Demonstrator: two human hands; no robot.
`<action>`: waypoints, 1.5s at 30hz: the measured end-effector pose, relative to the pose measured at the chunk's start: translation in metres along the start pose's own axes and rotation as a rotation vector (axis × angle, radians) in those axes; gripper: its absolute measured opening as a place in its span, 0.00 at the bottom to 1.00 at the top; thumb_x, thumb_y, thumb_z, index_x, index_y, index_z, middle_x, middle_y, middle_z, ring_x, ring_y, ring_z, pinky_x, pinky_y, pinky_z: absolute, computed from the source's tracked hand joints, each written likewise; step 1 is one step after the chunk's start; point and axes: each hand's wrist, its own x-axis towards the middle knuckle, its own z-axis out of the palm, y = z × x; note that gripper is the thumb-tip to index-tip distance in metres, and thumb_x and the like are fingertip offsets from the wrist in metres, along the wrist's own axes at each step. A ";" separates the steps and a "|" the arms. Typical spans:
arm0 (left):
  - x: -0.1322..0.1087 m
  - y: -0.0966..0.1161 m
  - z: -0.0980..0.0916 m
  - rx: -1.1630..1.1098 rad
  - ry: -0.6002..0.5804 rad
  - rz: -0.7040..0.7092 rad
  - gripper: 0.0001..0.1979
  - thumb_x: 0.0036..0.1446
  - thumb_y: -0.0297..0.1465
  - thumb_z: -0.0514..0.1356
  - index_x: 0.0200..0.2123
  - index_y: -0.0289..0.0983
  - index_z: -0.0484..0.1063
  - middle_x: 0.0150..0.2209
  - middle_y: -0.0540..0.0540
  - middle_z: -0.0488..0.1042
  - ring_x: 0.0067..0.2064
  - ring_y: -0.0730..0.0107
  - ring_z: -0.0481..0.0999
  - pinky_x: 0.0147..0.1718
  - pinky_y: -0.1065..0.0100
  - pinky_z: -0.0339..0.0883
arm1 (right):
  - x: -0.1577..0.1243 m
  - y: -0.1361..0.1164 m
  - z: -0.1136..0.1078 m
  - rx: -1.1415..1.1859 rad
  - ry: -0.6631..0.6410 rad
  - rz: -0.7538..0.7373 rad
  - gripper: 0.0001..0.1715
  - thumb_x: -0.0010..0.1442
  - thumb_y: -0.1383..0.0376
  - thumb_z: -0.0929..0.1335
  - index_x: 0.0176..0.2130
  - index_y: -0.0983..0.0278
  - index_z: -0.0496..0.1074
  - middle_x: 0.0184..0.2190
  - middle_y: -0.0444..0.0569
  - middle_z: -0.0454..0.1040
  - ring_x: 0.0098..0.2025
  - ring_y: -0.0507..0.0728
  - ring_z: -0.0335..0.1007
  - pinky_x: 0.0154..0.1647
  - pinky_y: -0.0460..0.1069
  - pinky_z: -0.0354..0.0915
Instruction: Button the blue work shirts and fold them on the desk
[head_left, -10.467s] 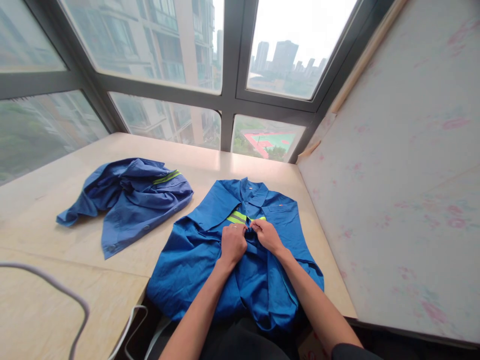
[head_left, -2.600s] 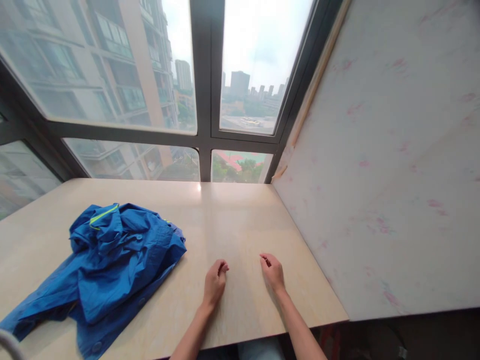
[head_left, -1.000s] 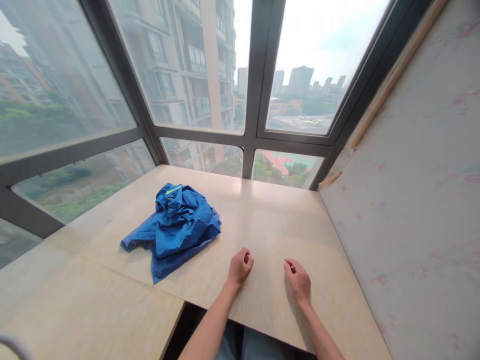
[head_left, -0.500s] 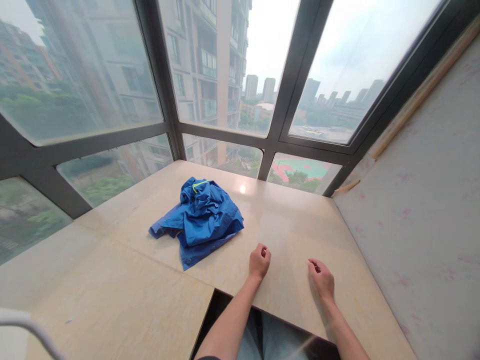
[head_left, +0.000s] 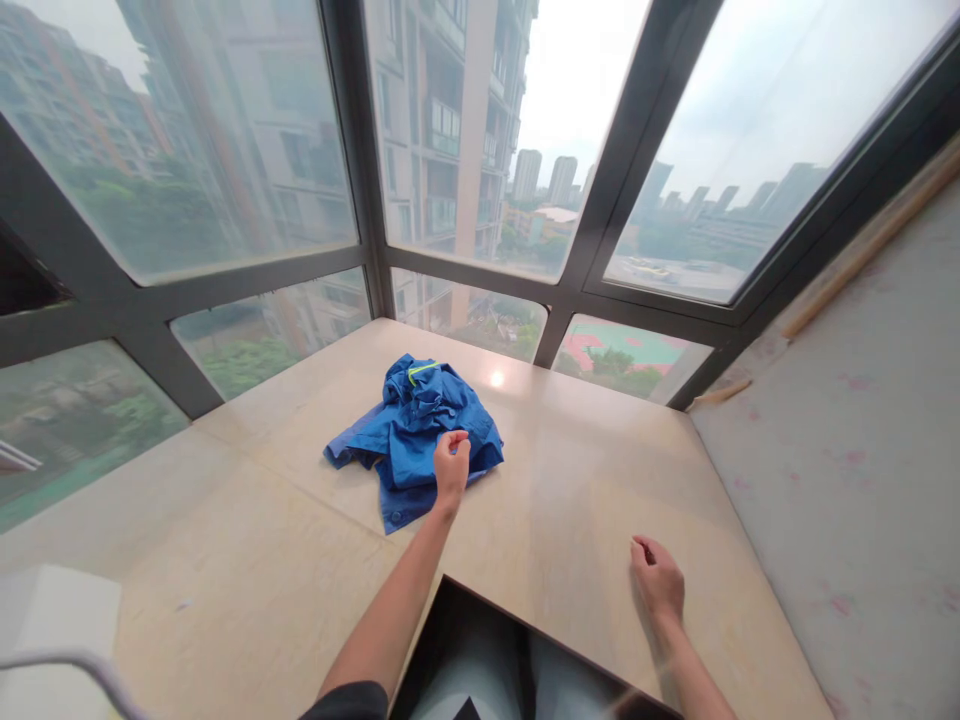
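Note:
A crumpled blue garment point(head_left: 420, 415) lies in a heap on the pale tabletop point(head_left: 570, 480). It has a bright yellow-green strip near its top and what looks like a button at its front corner. My left hand point(head_left: 451, 470) is over the garment's near right side, fingers curled closed with nothing visible in them; whether it touches the cloth I cannot tell. Farther right, my right hand point(head_left: 658, 575) rests on or just above the tabletop, loosely closed and apart from the garment, with no object showing in it.
A white box-like thing point(head_left: 67, 610) with a grey-white cable point(head_left: 82, 660) is at the lower left. A dark-edged opening point(head_left: 510, 640) cuts into the table's front, my legs beneath. Dark-framed windows point(head_left: 480, 260) border the back and left; a patterned wall point(head_left: 847, 460) stands right.
My left hand has moved left and forward, from bare tabletop to over the garment, still curled. My right hand stays closed in about the same place. The view has shifted slightly.

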 end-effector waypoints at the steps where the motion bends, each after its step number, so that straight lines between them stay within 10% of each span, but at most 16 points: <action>1: 0.020 0.011 -0.004 0.017 0.051 0.031 0.12 0.53 0.32 0.56 0.41 0.38 0.73 0.43 0.42 0.76 0.45 0.62 0.76 0.46 0.62 0.71 | 0.000 0.000 0.000 -0.002 -0.002 0.002 0.29 0.48 0.49 0.61 0.36 0.66 0.78 0.41 0.60 0.79 0.40 0.65 0.74 0.42 0.57 0.67; 5: 0.096 0.040 -0.018 0.139 0.159 0.107 0.30 0.47 0.35 0.66 0.55 0.39 0.65 0.61 0.36 0.65 0.65 0.51 0.61 0.62 0.52 0.55 | 0.000 -0.004 -0.002 -0.013 -0.014 0.011 0.29 0.48 0.49 0.60 0.36 0.65 0.78 0.41 0.60 0.79 0.39 0.65 0.74 0.42 0.56 0.67; 10: 0.132 0.023 -0.033 0.620 -0.112 0.046 0.54 0.36 0.40 0.74 0.64 0.31 0.54 0.67 0.26 0.53 0.69 0.42 0.52 0.60 0.52 0.57 | -0.001 -0.005 -0.003 -0.006 -0.022 0.016 0.29 0.48 0.48 0.60 0.36 0.65 0.77 0.41 0.60 0.79 0.39 0.65 0.74 0.42 0.56 0.67; 17: 0.124 0.024 -0.051 0.583 -0.026 0.069 0.16 0.48 0.27 0.62 0.42 0.34 0.78 0.47 0.32 0.78 0.52 0.43 0.75 0.52 0.50 0.65 | -0.002 -0.006 -0.005 0.048 -0.054 0.014 0.28 0.49 0.49 0.61 0.37 0.65 0.77 0.42 0.60 0.79 0.41 0.65 0.74 0.45 0.57 0.67; 27: 0.141 0.221 -0.004 0.268 0.098 0.605 0.13 0.51 0.21 0.55 0.34 0.35 0.77 0.39 0.48 0.81 0.47 0.65 0.78 0.50 0.67 0.67 | -0.005 -0.008 -0.007 0.149 -0.115 0.012 0.27 0.51 0.49 0.62 0.39 0.64 0.77 0.43 0.58 0.79 0.43 0.66 0.75 0.46 0.57 0.67; 31: 0.104 0.320 0.042 -0.043 -0.016 1.008 0.07 0.53 0.23 0.56 0.32 0.32 0.75 0.33 0.53 0.79 0.43 0.66 0.80 0.48 0.61 0.71 | -0.005 -0.012 -0.008 0.222 -0.124 0.039 0.26 0.50 0.49 0.63 0.38 0.63 0.78 0.41 0.56 0.80 0.42 0.65 0.75 0.45 0.57 0.67; 36: 0.037 0.414 0.097 -0.082 -0.044 1.102 0.12 0.60 0.26 0.48 0.33 0.31 0.72 0.34 0.55 0.77 0.44 0.72 0.79 0.44 0.67 0.72 | -0.001 -0.021 -0.020 0.563 -0.229 0.133 0.23 0.44 0.49 0.70 0.34 0.63 0.78 0.33 0.51 0.80 0.37 0.63 0.74 0.41 0.55 0.67; 41: 0.014 0.446 0.138 -0.222 -0.043 1.052 0.13 0.58 0.22 0.47 0.35 0.32 0.72 0.32 0.56 0.75 0.41 0.75 0.79 0.41 0.70 0.72 | -0.004 -0.037 -0.059 1.179 -0.411 0.394 0.30 0.45 0.49 0.76 0.46 0.57 0.75 0.41 0.48 0.79 0.42 0.60 0.75 0.38 0.52 0.70; 45: 0.034 0.407 0.141 -0.339 -0.052 0.914 0.12 0.57 0.24 0.48 0.36 0.27 0.71 0.31 0.54 0.71 0.40 0.70 0.79 0.41 0.63 0.71 | -0.005 -0.054 -0.099 1.528 -0.582 0.436 0.30 0.52 0.40 0.70 0.47 0.55 0.74 0.52 0.50 0.75 0.57 0.64 0.69 0.49 0.61 0.69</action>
